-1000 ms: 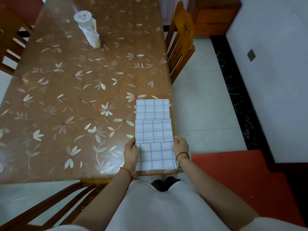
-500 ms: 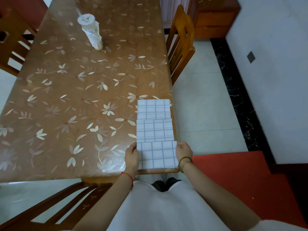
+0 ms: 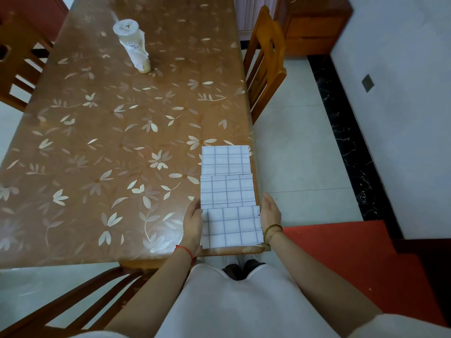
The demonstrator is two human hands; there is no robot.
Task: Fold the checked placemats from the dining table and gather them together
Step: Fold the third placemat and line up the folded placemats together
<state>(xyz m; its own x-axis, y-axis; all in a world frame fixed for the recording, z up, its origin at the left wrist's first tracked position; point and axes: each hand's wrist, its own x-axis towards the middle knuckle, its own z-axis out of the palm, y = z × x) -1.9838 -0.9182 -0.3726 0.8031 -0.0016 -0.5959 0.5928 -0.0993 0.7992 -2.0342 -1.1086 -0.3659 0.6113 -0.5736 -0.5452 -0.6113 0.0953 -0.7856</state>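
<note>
Three folded checked placemats (image 3: 227, 189) lie in a row at the near right corner of the glossy leaf-patterned table (image 3: 97, 154) — left hand (image 3: 194, 223) and right hand (image 3: 269, 213) flank the nearest, fingers straight, gripping nothing. Pale tiled floor (image 3: 305, 154) beside.

Text check | I read no word, brand or number anywhere | cup (image 3: 133, 45) on the table (image 3: 97, 142): small dark marks on its label and lid, too blurred for me | checked placemats (image 3: 227, 191): bare grid lines only
</note>
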